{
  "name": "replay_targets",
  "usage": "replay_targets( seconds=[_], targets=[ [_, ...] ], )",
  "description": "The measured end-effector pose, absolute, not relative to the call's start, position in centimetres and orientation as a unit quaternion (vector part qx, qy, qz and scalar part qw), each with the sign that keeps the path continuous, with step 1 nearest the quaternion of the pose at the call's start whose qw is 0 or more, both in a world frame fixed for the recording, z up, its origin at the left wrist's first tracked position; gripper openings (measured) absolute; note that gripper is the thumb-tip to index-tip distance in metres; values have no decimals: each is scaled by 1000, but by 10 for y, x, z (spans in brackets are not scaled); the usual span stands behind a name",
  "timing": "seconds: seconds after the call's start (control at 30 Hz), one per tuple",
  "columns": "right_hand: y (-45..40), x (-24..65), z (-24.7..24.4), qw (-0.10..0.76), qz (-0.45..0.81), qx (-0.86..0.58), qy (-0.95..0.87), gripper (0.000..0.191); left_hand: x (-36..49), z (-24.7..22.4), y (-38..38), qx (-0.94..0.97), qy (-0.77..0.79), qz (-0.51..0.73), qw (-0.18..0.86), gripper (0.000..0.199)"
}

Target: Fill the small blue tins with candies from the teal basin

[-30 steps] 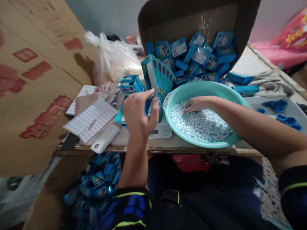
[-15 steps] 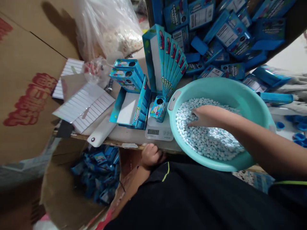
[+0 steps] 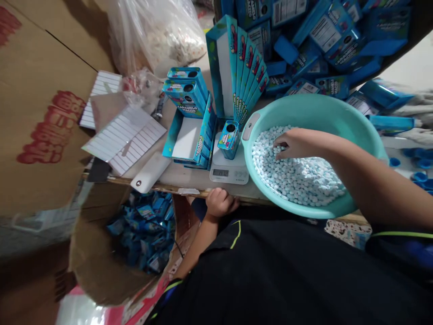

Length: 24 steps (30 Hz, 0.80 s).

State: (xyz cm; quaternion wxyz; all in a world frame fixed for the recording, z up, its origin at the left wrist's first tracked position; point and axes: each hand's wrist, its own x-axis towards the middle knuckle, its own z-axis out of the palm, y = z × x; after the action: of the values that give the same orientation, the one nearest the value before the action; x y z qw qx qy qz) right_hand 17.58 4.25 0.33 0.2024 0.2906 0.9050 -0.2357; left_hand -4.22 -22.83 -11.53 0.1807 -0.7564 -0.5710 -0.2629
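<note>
My right hand (image 3: 297, 143) reaches into a turquoise plastic basin (image 3: 367, 135) of small pale blue and white candies (image 3: 297, 185). Its fingers are bent and a little apart, with the tips at the candies; no held candy shows. Left of the basin, a small blue candy box (image 3: 228, 140) stands upright on a white digital kitchen scale (image 3: 230, 175); the scale's display is lit but hard to read. At the front edge of the table (image 3: 162, 186), my left hand (image 3: 220, 202) rests closed, its fingers curled over the edge.
An open display box (image 3: 184, 140) holds two candy boxes, beside fanned display cartons (image 3: 248, 72). A carton of blue boxes (image 3: 324, 36) stands behind. White label sheets (image 3: 123, 135) and a white-handled tool (image 3: 150, 174) lie left. Below is a cardboard box of blue packs (image 3: 145, 230).
The camera view has shifted slightly, so the table scene sits higher. My right hand stays among the candies with its fingers more bent. My left hand remains at the table edge.
</note>
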Motion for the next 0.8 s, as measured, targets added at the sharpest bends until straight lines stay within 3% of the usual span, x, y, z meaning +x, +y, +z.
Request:
replay_targets(
  seconds=[0.3, 0.8],
  targets=[
    [42, 181, 9, 103, -273, 305, 907, 29, -42, -121, -228, -754, -567, -275, 186, 39],
    [34, 173, 30, 88, -254, 337, 902, 29, -44, -116, -231, -759, -579, -258, 149, 41]
  ],
)
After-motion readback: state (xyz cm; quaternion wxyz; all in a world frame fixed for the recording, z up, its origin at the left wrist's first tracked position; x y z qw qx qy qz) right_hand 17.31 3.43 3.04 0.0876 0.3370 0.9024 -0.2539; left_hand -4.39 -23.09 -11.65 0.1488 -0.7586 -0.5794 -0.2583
